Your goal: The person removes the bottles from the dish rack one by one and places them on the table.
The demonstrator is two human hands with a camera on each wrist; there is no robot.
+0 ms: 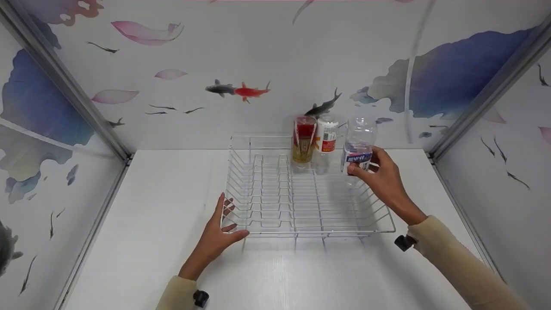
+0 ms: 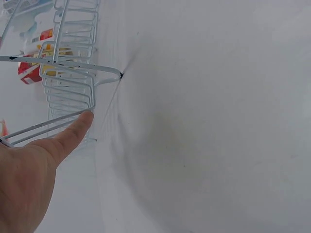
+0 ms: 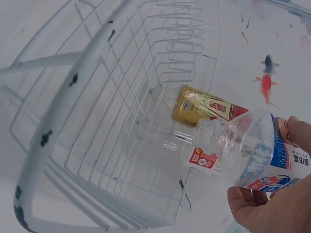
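A white wire dish rack (image 1: 305, 234) stands on the white table. My left hand (image 1: 215, 234) touches its front left corner, fingers spread along the left side and thumb straight against the front rim. In the right wrist view, my right hand (image 3: 277, 208) grips a clear plastic bottle (image 3: 248, 145) round its blue and white label. This bottle is held neck down over the rack's right back part. Beside it, a red and gold bottle (image 1: 304, 142) and a clear bottle with a white and red label (image 1: 327, 135) stand upside down at the rack's back.
White walls (image 1: 275, 56) printed with fish, petals and blue leaves enclose the table (image 1: 275, 275) at the back and sides. Metal corner posts (image 1: 86, 90) rise at the back corners. The rack's rim has dark chipped spots in the right wrist view.
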